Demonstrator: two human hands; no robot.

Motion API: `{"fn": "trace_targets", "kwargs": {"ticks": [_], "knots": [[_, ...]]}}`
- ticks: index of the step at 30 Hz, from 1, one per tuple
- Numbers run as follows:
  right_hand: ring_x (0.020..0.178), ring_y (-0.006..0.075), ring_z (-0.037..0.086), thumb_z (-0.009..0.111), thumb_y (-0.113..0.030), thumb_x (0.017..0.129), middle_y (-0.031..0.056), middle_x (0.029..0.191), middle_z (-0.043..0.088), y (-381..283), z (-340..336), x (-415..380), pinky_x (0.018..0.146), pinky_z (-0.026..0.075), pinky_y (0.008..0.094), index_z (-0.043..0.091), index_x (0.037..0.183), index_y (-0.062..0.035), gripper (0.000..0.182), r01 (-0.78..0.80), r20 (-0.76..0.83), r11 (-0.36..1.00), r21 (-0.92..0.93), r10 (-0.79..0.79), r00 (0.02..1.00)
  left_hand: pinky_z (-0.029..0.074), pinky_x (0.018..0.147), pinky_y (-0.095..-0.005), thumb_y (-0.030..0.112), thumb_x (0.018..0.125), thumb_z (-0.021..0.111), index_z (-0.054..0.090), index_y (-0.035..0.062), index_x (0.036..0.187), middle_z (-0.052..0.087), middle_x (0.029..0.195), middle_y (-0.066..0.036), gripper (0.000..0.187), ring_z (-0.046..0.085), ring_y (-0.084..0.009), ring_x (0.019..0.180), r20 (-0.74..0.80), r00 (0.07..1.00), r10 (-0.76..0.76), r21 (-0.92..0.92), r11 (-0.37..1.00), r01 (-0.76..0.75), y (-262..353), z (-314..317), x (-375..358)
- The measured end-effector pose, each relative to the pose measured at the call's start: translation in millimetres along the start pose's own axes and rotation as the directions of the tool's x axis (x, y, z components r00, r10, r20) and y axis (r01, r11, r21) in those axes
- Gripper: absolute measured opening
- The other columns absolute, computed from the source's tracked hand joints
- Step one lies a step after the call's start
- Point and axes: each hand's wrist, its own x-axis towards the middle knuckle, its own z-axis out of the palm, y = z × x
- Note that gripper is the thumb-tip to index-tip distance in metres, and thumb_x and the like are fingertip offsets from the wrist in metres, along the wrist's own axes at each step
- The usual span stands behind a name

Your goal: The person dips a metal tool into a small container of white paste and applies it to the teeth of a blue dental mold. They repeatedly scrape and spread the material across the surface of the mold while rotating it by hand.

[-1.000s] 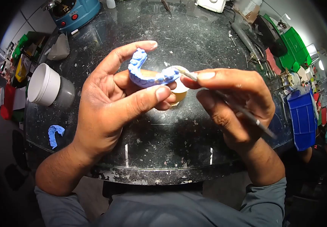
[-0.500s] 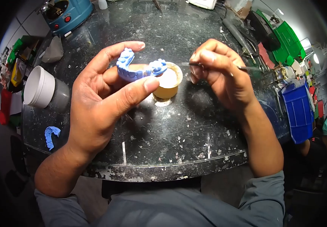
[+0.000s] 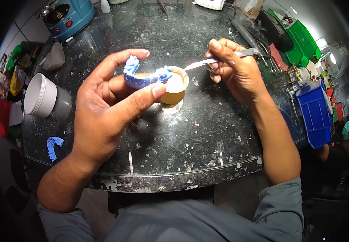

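A blue horseshoe-shaped dental model [image 3: 142,82] with teeth is gripped between the fingers and thumb of my left hand [image 3: 106,101], held above the table. My right hand [image 3: 237,66] pinches the handle of a metal spatula [image 3: 200,63], its pale flat blade pointing left toward a small yellowish cup [image 3: 172,98]. The blade tip overlaps the cup's far right rim in this view. Inside the cup the contents look bright white, and part of its left side is hidden behind the model and my left thumb.
A second blue dental arch [image 3: 53,147] lies at the table's left edge. Beyond it stands a white tub [image 3: 40,95]. A blue machine with red buttons [image 3: 70,18] occupies the far left corner, a grey handpiece [image 3: 243,33] the far right. A blue bin [image 3: 314,115] sits at the right edge.
In my right hand the spatula has turned so its blade shows flat and reaches the cup's rim. My left hand and the dental model have barely shifted.
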Motion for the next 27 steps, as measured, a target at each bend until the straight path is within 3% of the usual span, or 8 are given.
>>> {"fn": "trace_targets", "kwargs": {"ticks": [5, 13, 17, 18, 19, 22, 25, 27], "knots": [[0.067, 0.0054, 0.057, 0.068, -0.026, 0.092, 0.0017, 0.082, 0.063, 0.8, 0.7, 1.5, 0.054, 0.049, 0.0200, 0.063, 0.088, -0.0048, 0.022, -0.063, 0.014, 0.997, -0.034, 0.064, 0.998, 0.042, 0.060, -0.0152, 0.010, 0.084, 0.071, 0.050, 0.0018, 0.130, 0.073, 0.093, -0.008, 0.051, 0.066, -0.0051, 0.079, 0.015, 0.999, -0.050, 0.021, 0.999, 0.050, -2.6, 0.4, -0.1], [0.065, 0.0051, 0.057, 0.061, -0.032, 0.096, 0.0007, 0.079, 0.062, 5.0, -13.1, 4.5, 0.058, 0.051, 0.0227, 0.063, 0.086, -0.0050, 0.028, 0.044, -0.096, 0.992, -0.118, -0.055, 0.994, 0.041, 0.060, -0.0146, 0.010, 0.085, 0.071, 0.051, 0.0021, 0.129, 0.072, 0.093, -0.008, 0.049, 0.066, -0.0050, 0.078, 0.019, 0.999, -0.046, 0.026, 0.999, 0.046, -4.3, 0.1, 1.0], [0.073, 0.0128, 0.065, 0.051, -0.037, 0.101, 0.0090, 0.084, 0.067, -2.6, 3.4, 3.0, 0.068, 0.055, 0.0258, 0.063, 0.106, 0.0004, 0.040, 0.170, -0.231, 0.983, -0.072, -0.182, 0.956, 0.042, 0.060, -0.0144, 0.015, 0.086, 0.071, 0.052, 0.0016, 0.128, 0.072, 0.095, -0.009, 0.048, 0.065, -0.0047, 0.075, -0.019, 1.000, -0.022, -0.035, 0.999, 0.022, 0.0, 1.9, 0.9], [0.082, 0.0167, 0.067, 0.043, -0.042, 0.103, 0.0153, 0.098, 0.067, -3.9, 8.7, 1.8, 0.073, 0.056, 0.0266, 0.058, 0.119, 0.0029, 0.050, 0.182, -0.208, 0.978, -0.106, -0.201, 0.957, 0.042, 0.060, -0.0144, 0.015, 0.086, 0.071, 0.052, 0.0016, 0.128, 0.072, 0.095, -0.009, 0.048, 0.065, -0.0047, 0.075, -0.028, 0.999, -0.019, -0.030, 0.999, 0.019, 1.6, 0.9, 0.6], [0.082, 0.0167, 0.067, 0.043, -0.042, 0.103, 0.0153, 0.098, 0.067, -4.5, 14.5, -0.8, 0.073, 0.056, 0.0266, 0.058, 0.119, 0.0029, 0.050, 0.184, -0.200, 0.978, -0.102, -0.201, 0.959, 0.042, 0.061, -0.0142, 0.018, 0.087, 0.071, 0.052, 0.0011, 0.127, 0.072, 0.094, -0.009, 0.048, 0.064, -0.0044, 0.074, -0.005, 1.000, -0.006, -0.014, 1.000, 0.006, 2.8, -0.2, 0.2], [0.087, 0.0239, 0.070, 0.031, -0.056, 0.100, 0.0220, 0.101, 0.068, -7.0, 26.7, -14.7, 0.072, 0.057, 0.0307, 0.047, 0.131, 0.0051, 0.070, 0.380, 0.057, 0.888, -0.258, -0.379, 0.924, 0.042, 0.062, -0.0139, 0.021, 0.087, 0.070, 0.053, -0.0003, 0.126, 0.072, 0.094, -0.009, 0.048, 0.062, -0.0041, 0.073, 0.035, 0.999, -0.017, -0.010, 1.000, 0.017, 4.5, -1.6, 0.0], [0.089, 0.0281, 0.070, 0.024, -0.059, 0.100, 0.0228, 0.101, 0.068, -3.8, 46.7, -26.1, 0.071, 0.057, 0.0344, 0.052, 0.126, 0.0062, 0.075, 0.604, 0.234, 0.621, -0.499, -0.575, 0.784, 0.043, 0.064, -0.0145, 0.023, 0.087, 0.070, 0.055, -0.0018, 0.126, 0.071, 0.092, -0.009, 0.049, 0.060, -0.0043, 0.074, 0.070, 0.997, -0.046, -0.032, 0.998, 0.048, 4.8, -0.6, -1.3], [0.092, 0.0288, 0.069, 0.023, -0.062, 0.098, 0.0220, 0.104, 0.068, -5.3, 54.0, -32.9, 0.072, 0.057, 0.0348, 0.053, 0.126, 0.0040, 0.078, 0.589, 0.210, 0.607, -0.533, -0.580, 0.787, 0.044, 0.066, -0.0152, 0.024, 0.086, 0.070, 0.055, -0.0025, 0.126, 0.071, 0.091, -0.009, 0.050, 0.060, -0.0046, 0.075, 0.089, 0.995, -0.052, -0.041, 0.998, 0.056, 5.4, 1.5, -2.0]]}}
